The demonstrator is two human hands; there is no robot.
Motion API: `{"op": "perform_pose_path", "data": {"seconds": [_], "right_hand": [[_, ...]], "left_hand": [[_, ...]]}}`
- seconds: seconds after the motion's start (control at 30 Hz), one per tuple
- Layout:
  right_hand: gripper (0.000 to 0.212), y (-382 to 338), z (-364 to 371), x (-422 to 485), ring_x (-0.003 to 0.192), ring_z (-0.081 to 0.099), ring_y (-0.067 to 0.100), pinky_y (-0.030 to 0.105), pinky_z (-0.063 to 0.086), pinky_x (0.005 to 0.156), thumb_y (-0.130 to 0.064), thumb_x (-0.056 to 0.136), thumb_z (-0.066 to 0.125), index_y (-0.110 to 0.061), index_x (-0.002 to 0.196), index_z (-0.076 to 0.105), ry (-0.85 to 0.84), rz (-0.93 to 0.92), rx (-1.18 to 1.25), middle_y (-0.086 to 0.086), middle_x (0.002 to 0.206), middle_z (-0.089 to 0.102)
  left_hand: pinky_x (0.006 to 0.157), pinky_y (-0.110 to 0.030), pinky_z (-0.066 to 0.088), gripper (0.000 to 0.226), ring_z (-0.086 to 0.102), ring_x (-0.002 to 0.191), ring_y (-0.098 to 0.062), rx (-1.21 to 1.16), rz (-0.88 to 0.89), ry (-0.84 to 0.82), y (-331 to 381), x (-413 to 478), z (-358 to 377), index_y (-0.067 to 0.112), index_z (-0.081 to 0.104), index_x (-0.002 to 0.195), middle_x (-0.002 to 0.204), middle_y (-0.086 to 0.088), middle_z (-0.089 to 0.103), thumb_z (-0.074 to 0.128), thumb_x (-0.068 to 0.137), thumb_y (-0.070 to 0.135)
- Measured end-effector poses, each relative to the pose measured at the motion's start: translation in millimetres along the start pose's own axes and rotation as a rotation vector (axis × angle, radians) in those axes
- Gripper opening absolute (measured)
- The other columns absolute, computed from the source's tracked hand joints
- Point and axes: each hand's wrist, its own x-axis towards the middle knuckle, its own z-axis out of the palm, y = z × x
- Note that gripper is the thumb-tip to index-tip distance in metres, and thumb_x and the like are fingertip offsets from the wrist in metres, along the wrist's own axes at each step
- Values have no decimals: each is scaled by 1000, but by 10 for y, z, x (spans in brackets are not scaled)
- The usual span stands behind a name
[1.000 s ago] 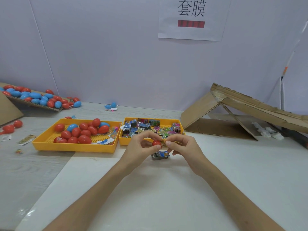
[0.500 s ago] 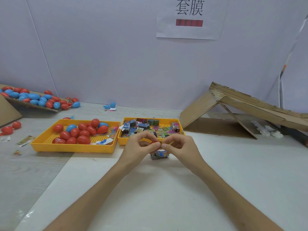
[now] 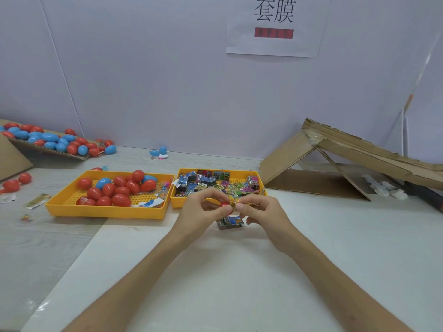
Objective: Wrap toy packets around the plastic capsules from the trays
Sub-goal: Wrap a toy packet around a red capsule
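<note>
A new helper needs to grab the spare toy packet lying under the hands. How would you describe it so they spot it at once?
Start at the right yellow tray, heaped with toy packets. Just before its near rim, on the white table, below the left hand and right hand, lies a blue and silver packet. Unlike the heaped ones, it lies alone outside the tray.
</note>
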Motion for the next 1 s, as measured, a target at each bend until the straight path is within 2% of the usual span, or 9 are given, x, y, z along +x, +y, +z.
{"op": "perform_pose_path", "data": {"seconds": [0.13, 0.3, 0.43, 0.53, 0.67, 0.8, 1.0], "right_hand": [[5, 6, 5, -5, 69, 64, 7, 21, 49, 60, -9, 89, 74, -14, 88, 75, -4, -21, -30, -4, 75, 72], [17, 0, 20, -17, 63, 64, 2, 16, 48, 59, -7, 87, 76, -23, 81, 74, 3, -138, -160, -11, 73, 72], [23, 30, 42, -15, 67, 66, 12, 30, 54, 65, -7, 83, 79, -28, 78, 72, 20, -224, -273, -8, 77, 72], [25, 48, 50, -17, 68, 65, 16, 37, 52, 65, -7, 81, 80, -30, 78, 70, 48, -263, -295, -8, 77, 71], [30, 41, 53, -26, 72, 64, 12, 24, 48, 62, -10, 77, 84, -33, 83, 66, 102, -325, -301, -12, 86, 68], [38, 40, 53, -25, 82, 66, 11, 21, 51, 65, -9, 75, 85, -31, 97, 63, 106, -324, -321, -9, 105, 64], [45, 47, 66, -20, 70, 65, 7, 16, 47, 62, -5, 77, 84, -27, 108, 60, 56, -289, -268, -17, 90, 65]], "left_hand": [[68, -23, 58, 13, 74, 79, -17, 31, 15, -5, -10, 3, -3, 14, 74, 92, 90, -2, 73, 82, 82, 11], [72, -26, 61, 11, 74, 80, -17, 73, 25, 3, -26, 4, 6, 14, 74, 92, 91, -2, 73, 80, 84, 10], [74, -31, 62, 10, 74, 79, -17, 81, 14, 5, -34, 2, 3, 12, 73, 90, 90, 0, 73, 77, 85, 4], [73, -29, 61, 9, 74, 79, -19, 41, -8, 6, -25, 4, 6, 9, 73, 90, 88, -1, 73, 76, 86, 2], [70, -26, 59, 8, 75, 80, -22, -57, -46, 14, -12, -3, 6, 5, 72, 92, 86, -3, 75, 75, 86, 1], [71, -26, 60, 10, 76, 82, -23, -101, -75, 11, 6, 3, -6, 7, 73, 92, 88, -2, 76, 76, 85, 1], [70, -25, 59, 13, 76, 83, -23, -116, -93, 15, 26, 3, -18, 8, 73, 94, 90, -2, 75, 77, 84, 0]]}}
